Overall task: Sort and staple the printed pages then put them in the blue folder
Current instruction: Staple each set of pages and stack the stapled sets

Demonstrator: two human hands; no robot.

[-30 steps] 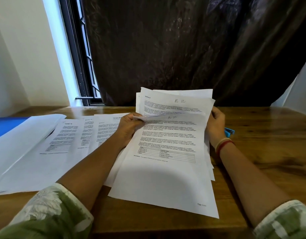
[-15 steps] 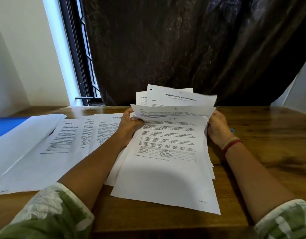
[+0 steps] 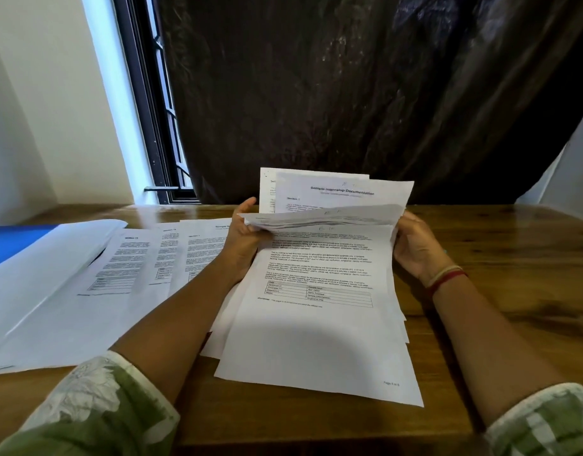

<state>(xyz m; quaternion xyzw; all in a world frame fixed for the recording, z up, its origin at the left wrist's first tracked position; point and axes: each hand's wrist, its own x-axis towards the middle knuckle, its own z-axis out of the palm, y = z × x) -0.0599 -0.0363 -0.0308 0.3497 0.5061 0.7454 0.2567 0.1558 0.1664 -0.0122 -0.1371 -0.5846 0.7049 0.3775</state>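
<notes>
Left hand (image 3: 247,233) and right hand (image 3: 415,250) each grip the fanned stack (image 3: 319,324). I expect loose sheets to slip onto the sorted pages (image 3: 135,261) left of the stack.

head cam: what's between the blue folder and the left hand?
In the head view, overlapping printed pages lie flat on the table between the blue folder and the left hand, which grips the stack.

Matt white paper pages (image 3: 319,324) lie on a glossy varnished wood table (image 3: 497,258), before a shiny dark curtain (image 3: 349,93).
</notes>
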